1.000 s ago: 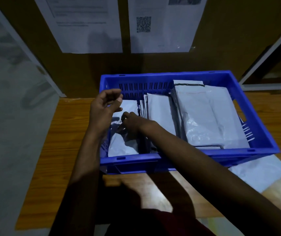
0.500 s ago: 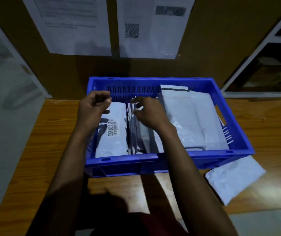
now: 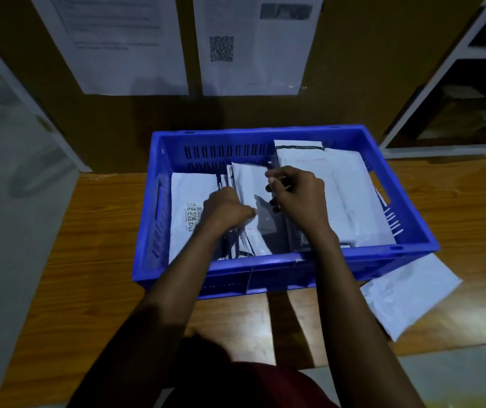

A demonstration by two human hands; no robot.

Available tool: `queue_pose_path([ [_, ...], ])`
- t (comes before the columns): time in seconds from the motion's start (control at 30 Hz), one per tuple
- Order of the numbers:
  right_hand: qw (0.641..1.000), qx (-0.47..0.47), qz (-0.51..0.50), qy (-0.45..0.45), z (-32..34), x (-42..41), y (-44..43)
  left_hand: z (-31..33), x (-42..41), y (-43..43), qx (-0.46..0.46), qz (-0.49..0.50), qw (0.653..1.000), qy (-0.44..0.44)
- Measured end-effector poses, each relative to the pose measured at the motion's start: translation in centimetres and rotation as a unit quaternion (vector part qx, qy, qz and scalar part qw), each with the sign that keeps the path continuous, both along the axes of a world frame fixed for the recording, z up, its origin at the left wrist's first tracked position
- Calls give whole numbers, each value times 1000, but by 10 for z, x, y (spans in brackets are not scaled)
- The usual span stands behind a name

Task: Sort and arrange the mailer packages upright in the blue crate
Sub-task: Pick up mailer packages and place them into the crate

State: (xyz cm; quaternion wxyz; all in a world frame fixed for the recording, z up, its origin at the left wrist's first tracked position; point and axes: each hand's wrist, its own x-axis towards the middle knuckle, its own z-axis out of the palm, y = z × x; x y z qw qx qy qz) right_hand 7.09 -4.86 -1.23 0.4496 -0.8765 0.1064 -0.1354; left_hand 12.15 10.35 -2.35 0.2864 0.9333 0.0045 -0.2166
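Mid-frame, most white plastic mailer packages stand or lean in the blue plastic crate. The left hand curls round one and the right hand pinches neighbouring tops. One loose white mailer is left on the wooden table, lower right.

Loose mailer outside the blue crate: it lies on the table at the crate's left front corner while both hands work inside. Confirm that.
Wrong side. The head view shows the loose mailer on the table at the blue crate's right front corner; left hand and right hand do work inside, gripping upright mailers.
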Motion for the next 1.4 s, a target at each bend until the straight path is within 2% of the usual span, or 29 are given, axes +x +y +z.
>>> queue_pose_path([
  [0.17, 1000, 10, -7, 8, -6, -6, -1, -1, 0, -1, -46, 37, 998, 9],
  [0.27, 1000, 26, -15, -8, -4, -6, -3, 3, 3, 8, -140, 66, 988, -2],
  [0.43, 999, 40, -17, -13, -7, -5, -4, 14, 8, 27, -286, 107, 952, 9],
  [0.57, 999, 41, -13, -7, -7, -4, -4, 10, 13, 32, -309, 101, 940, 102],
  [0.67, 999, 43, -8, -10, -7, -4, -3, 7, 11, 24, -278, 102, 944, 146],
  [0.77, 999, 47, -6, -13, -7, -4, -4, 7, 9, 17, -221, 96, 962, 127],
  [0.87, 998, 51, -9, -18, -6, -5, -3, 6, 10, 16, -217, 113, 963, 115],
  [1.0, 998, 52, -7, -23, -5, -7, -3, 8, 10, 21, -247, 144, 955, 82],
  [1.2, 993, 110, -6, -37, 0, -11, -2, 24, 9, 37, -347, 188, 918, 36],
  [1.3, 983, 171, -19, -70, 3, -10, -6, 40, 10, 48, -372, 137, 918, 19],
  [1.4, 984, 139, -35, -104, 8, -9, -15, 57, 10, 56, -373, 67, 925, -9],
])
